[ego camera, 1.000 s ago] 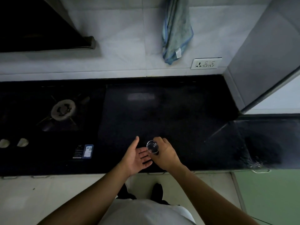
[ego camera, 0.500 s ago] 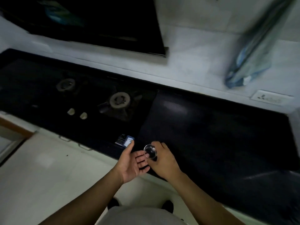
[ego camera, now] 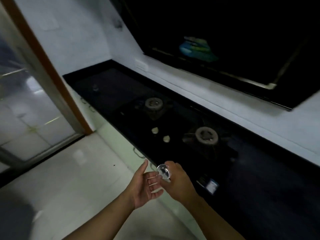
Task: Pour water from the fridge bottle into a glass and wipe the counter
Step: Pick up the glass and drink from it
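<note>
view swung left, right hand (ego camera: 179,185) still holding glass (ego camera: 164,171)

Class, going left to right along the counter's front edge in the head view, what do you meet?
In order: left hand → glass → right hand → sticker.

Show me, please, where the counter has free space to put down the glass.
Bare counter lies right of the sticker, past the right hand holding the glass. Crowded: the burners and knobs in the middle.
</note>
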